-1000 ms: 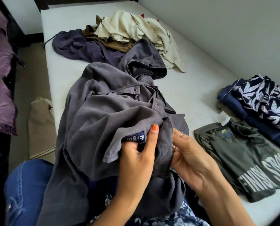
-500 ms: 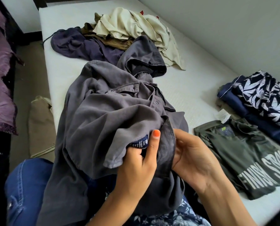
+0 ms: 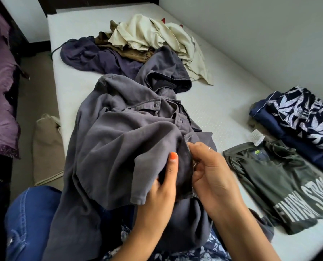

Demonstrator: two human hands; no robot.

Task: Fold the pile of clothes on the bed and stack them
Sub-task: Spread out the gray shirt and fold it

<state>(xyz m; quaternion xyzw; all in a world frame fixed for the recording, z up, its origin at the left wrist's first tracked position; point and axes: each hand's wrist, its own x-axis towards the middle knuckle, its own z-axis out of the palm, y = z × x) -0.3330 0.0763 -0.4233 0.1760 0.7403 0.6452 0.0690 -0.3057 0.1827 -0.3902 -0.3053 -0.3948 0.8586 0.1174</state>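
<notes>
Both hands are busy at the near end of the grey shirt (image 3: 119,140), which lies crumpled down the middle of the bed (image 3: 222,110) and spills over the near edge onto the person's lap. The left hand (image 3: 161,187) grips a bunched fold of the shirt's cloth, its thumb with an orange-painted nail laid flat up the front of the fabric and its fingers curled out of sight behind. The right hand (image 3: 209,172), just beside it and nearly touching, pinches the shirt's edge between thumb and fingertips; there are rings on two of its fingers. The shirt's snap placket and collar run up the bed away from the hands, and its far sleeve lies bunched against the unfolded pile (image 3: 138,46), a heap of cream, brown and dark purple-blue garments near the far end of the mattress. To the person's right, near the wall, sits a folded stack (image 3: 303,121) with a navy leaf-print piece on top, and just in front of it a dark green T-shirt (image 3: 277,183) lies folded flat with white lettering showing. A knee in blue jeans (image 3: 29,219) shows at the near left, a beige bag (image 3: 47,149) lies on the floor beside the bed, and purple cloth (image 3: 0,91) hangs at the left edge.
</notes>
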